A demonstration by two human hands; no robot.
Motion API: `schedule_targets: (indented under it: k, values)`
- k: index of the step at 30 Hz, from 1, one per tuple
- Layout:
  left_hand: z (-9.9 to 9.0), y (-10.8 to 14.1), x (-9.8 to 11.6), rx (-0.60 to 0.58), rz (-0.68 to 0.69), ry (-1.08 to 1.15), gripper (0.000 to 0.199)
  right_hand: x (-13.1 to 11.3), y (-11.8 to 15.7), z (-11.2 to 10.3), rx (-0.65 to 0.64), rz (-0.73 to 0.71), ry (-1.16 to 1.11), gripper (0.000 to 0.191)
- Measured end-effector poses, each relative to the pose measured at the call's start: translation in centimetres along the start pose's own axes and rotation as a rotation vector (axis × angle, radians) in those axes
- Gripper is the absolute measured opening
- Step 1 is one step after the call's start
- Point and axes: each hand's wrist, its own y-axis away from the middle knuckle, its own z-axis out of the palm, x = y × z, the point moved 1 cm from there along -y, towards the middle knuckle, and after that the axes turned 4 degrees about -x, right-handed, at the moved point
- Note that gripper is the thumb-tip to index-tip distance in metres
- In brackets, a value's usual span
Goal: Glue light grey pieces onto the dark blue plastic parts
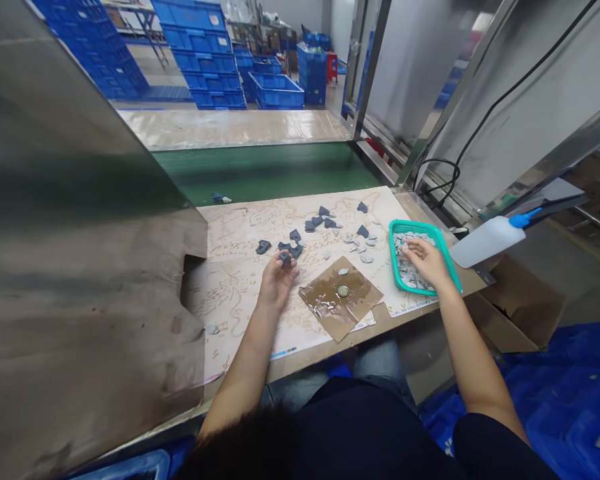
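Beside the wet cardboard pad, the left hand curls around a dark blue fragment; the half-open right hand dips into a teal tray of grey fragments, any hold unclear.

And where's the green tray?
In the head view, the green plastic tray sits on the right, under the right hand, beside the white squeeze bottle.

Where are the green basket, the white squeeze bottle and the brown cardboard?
Green basket (414, 229): head view, top rim.
White squeeze bottle (485, 241): head view, middle of its body.
Brown cardboard (337, 330): head view, lower corner.
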Motion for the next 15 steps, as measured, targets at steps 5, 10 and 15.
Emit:
schedule_targets:
  k: [5, 10, 15]
  values:
    - [0.2, 0.1, 0.0, 0.011, 0.006, 0.008, 0.022, -3.3, 1.4, 0.7, -0.115, 0.116, -0.472, 0.046]
    - [0.6, 0.4, 0.1, 0.000, 0.003, 0.008, 0.024, -6.4, 2.2, 3.4, -0.216, 0.032, -0.449, 0.036]
    - [0.9, 0.5, 0.0, -0.024, -0.013, -0.004, 0.025, -6.5, 2.9, 7.7, -0.330, 0.100, -0.299, 0.035]
